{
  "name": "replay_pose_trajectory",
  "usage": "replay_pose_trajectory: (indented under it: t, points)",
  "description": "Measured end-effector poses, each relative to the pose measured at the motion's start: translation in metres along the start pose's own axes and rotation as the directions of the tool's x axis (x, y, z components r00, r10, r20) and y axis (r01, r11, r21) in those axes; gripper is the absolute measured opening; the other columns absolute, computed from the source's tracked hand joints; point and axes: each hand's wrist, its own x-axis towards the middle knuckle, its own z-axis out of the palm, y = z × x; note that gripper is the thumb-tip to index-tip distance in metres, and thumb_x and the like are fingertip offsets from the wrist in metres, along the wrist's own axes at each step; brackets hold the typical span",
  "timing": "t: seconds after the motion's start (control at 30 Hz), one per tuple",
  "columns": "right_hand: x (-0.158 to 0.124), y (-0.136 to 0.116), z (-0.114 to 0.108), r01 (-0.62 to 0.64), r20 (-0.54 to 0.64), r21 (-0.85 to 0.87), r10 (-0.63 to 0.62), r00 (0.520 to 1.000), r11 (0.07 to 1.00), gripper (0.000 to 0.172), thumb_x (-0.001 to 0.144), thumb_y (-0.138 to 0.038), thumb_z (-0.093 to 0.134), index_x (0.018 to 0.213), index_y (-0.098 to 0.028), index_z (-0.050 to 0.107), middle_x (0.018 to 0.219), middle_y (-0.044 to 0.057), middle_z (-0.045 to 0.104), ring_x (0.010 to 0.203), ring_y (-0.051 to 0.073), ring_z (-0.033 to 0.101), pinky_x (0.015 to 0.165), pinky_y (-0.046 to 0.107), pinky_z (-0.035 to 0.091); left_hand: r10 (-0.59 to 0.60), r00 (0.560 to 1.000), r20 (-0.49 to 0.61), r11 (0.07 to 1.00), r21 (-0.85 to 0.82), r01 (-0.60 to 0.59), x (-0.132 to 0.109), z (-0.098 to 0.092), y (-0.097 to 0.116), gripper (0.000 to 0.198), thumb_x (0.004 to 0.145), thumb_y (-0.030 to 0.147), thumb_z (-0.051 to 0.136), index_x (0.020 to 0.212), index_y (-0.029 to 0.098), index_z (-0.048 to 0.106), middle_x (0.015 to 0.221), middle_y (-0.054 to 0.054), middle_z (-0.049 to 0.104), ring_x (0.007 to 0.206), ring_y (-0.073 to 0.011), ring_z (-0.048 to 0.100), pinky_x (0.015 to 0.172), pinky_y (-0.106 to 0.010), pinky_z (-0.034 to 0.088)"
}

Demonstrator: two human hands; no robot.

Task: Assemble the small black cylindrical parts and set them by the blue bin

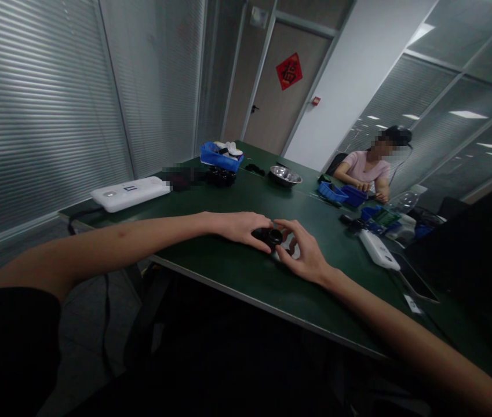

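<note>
Over the near part of the green table [228, 260], a small black cylindrical part [275, 236] with a round, ring-like end sits between my two hands. My left hand [241, 227] is closed around its left side, thumb below and fingers above. From the right, my right hand [304, 252] curves its thumb and fingers about the ring-like end, the tips at its edge. The rest of the part is hidden by my left hand, so its exact kind cannot be made out.
Toward the back stand a blue bin [222, 157], a pile of black parts [220, 176] and a metal bowl [285, 176]. White devices lie left [132, 193] and right [379, 250]. Across the table sits a person [365, 168] beside blue trays [332, 192].
</note>
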Motion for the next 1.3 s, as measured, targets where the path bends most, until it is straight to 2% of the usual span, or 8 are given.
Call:
replay_pose_trajectory:
  t: [0.17, 0.33, 0.57, 0.8, 0.97, 1.13, 1.3]
  points:
    - [0.0006, 0.0003, 0.0002, -0.035, -0.013, -0.011, 0.035, 0.999, 0.999, 0.056, 0.096, -0.044, 0.066, 0.145, -0.029, 0.046, 0.111, 0.009, 0.060, 0.086, 0.024, 0.064, 0.061, 0.035, 0.057, 0.008, 1.000, 0.001, 1.000, 0.016, -0.009, 0.0005, 0.0003, -0.0008, 0.049, 0.094, 0.058, 0.064, 0.120, 0.016, 0.062, 0.118, -0.012, 0.067, 0.108, -0.0243, 0.063, 0.093, -0.032, 0.045]
    - [0.0010, -0.0005, -0.0010, -0.008, 0.003, 0.005, 0.008, 1.000, 1.000, 0.053, 0.098, -0.041, 0.062, 0.146, -0.029, 0.044, 0.114, 0.010, 0.060, 0.089, 0.024, 0.064, 0.063, 0.036, 0.058, -0.009, 1.000, 0.002, 1.000, 0.004, 0.009, 0.0007, 0.0001, 0.0000, 0.053, 0.093, 0.058, 0.065, 0.124, 0.015, 0.061, 0.121, -0.013, 0.066, 0.110, -0.0247, 0.062, 0.094, -0.032, 0.045]
    - [0.0010, -0.0002, 0.0002, -0.038, -0.011, -0.036, 0.038, 0.999, 0.999, 0.056, 0.096, -0.045, 0.067, 0.145, -0.028, 0.045, 0.107, 0.007, 0.060, 0.080, 0.021, 0.061, 0.062, 0.036, 0.057, 0.001, 1.000, 0.008, 1.000, 0.001, -0.001, 0.0003, -0.0012, 0.0009, 0.048, 0.093, 0.055, 0.065, 0.121, 0.015, 0.063, 0.117, -0.012, 0.067, 0.106, -0.0237, 0.062, 0.091, -0.031, 0.045]
    - [0.0009, -0.0010, -0.0002, 0.005, 0.006, -0.015, -0.005, 1.000, 1.000, 0.054, 0.096, -0.036, 0.062, 0.146, -0.028, 0.044, 0.115, 0.010, 0.060, 0.089, 0.024, 0.063, 0.062, 0.035, 0.058, -0.015, 1.000, 0.006, 1.000, 0.004, 0.015, 0.0005, -0.0004, 0.0004, 0.055, 0.093, 0.059, 0.064, 0.125, 0.015, 0.062, 0.119, -0.012, 0.067, 0.108, -0.0240, 0.062, 0.094, -0.032, 0.045]
    - [0.0008, -0.0001, -0.0001, -0.032, -0.025, -0.005, 0.031, 0.999, 0.999, 0.056, 0.096, -0.041, 0.066, 0.146, -0.028, 0.045, 0.114, 0.009, 0.060, 0.086, 0.023, 0.063, 0.059, 0.035, 0.058, -0.013, 1.000, 0.010, 1.000, 0.013, 0.013, -0.0002, -0.0018, 0.0024, 0.053, 0.093, 0.060, 0.064, 0.120, 0.014, 0.063, 0.117, -0.013, 0.067, 0.107, -0.0250, 0.062, 0.092, -0.033, 0.046]
    - [0.0004, -0.0015, -0.0011, -0.005, 0.000, 0.032, 0.005, 1.000, 0.999, 0.049, 0.099, -0.036, 0.060, 0.145, -0.028, 0.045, 0.121, 0.011, 0.061, 0.092, 0.025, 0.064, 0.063, 0.036, 0.059, -0.024, 1.000, 0.005, 1.000, 0.007, 0.024, 0.0001, -0.0015, 0.0017, 0.055, 0.092, 0.061, 0.065, 0.122, 0.015, 0.062, 0.121, -0.013, 0.067, 0.110, -0.0253, 0.063, 0.094, -0.032, 0.045]
    - [0.0004, -0.0003, -0.0003, -0.039, -0.012, -0.002, 0.039, 0.999, 0.999, 0.057, 0.094, -0.042, 0.068, 0.145, -0.028, 0.045, 0.114, 0.009, 0.061, 0.088, 0.024, 0.064, 0.062, 0.036, 0.058, -0.002, 1.000, 0.005, 1.000, 0.018, 0.002, 0.0007, 0.0001, -0.0004, 0.051, 0.092, 0.059, 0.065, 0.118, 0.014, 0.063, 0.116, -0.013, 0.067, 0.107, -0.0249, 0.063, 0.092, -0.032, 0.045]
